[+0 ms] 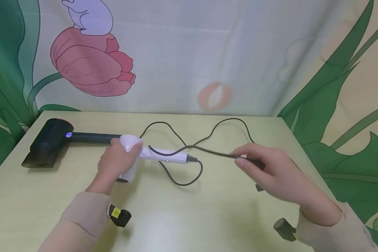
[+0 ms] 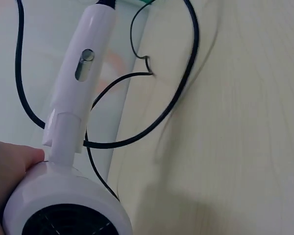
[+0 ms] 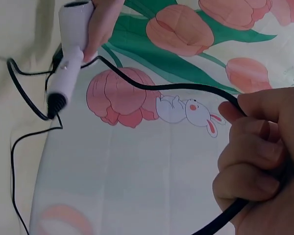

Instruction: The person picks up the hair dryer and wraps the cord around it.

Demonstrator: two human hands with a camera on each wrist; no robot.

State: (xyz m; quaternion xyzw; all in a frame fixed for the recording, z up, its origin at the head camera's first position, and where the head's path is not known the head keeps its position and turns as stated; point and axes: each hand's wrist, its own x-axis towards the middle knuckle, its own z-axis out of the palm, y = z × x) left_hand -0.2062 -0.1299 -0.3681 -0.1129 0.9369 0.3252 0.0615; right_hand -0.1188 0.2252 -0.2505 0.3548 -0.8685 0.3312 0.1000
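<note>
My left hand (image 1: 118, 159) grips the barrel of a small white hair dryer (image 1: 167, 156), whose handle points right. In the left wrist view the round black grille of the white hair dryer (image 2: 54, 178) and a slider on its handle show. A black cord (image 1: 211, 151) leaves the handle end, loops round and crosses the handle. My right hand (image 1: 277, 175) pinches this cord between thumb and forefinger; in the right wrist view the other fingers of the right hand (image 3: 264, 156) curl round it too. Part of the cord is hidden in the palm.
A larger dark hair dryer (image 1: 47, 140) with a lit blue spot lies at the table's left, its handle reaching behind my left hand. A thinner-looking stretch of cord (image 1: 234, 119) curves across the back of the pale table (image 1: 176, 217). Behind hangs a printed curtain (image 1: 176, 63).
</note>
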